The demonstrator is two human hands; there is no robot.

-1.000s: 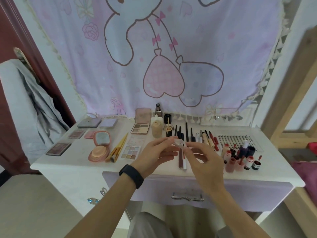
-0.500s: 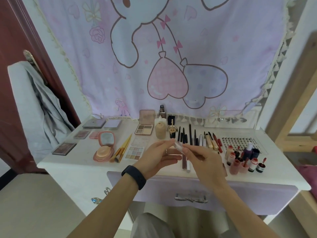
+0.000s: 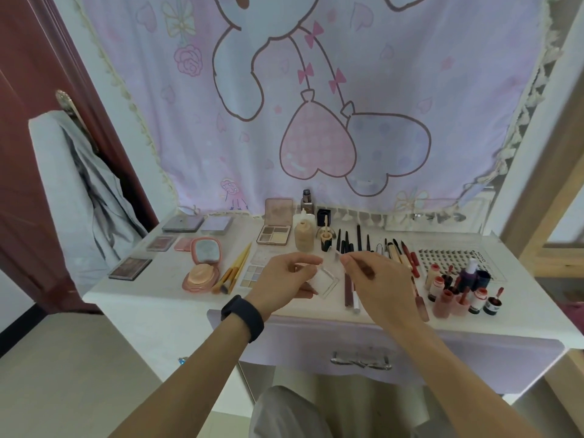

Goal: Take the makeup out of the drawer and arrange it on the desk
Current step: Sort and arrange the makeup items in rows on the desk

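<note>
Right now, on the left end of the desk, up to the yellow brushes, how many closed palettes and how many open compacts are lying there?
Closed palettes: 5
Open round compact: 1
Total: 6

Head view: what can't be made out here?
All head view.
Contents of the small clear square case: washed out, and the left hand gripping it covers its left side.
What the thin clear piece pinched by the right hand is: blurred.
Inside of the lilac drawer: only its front shows.
Labels on the red-capped bottles: too small.
</note>
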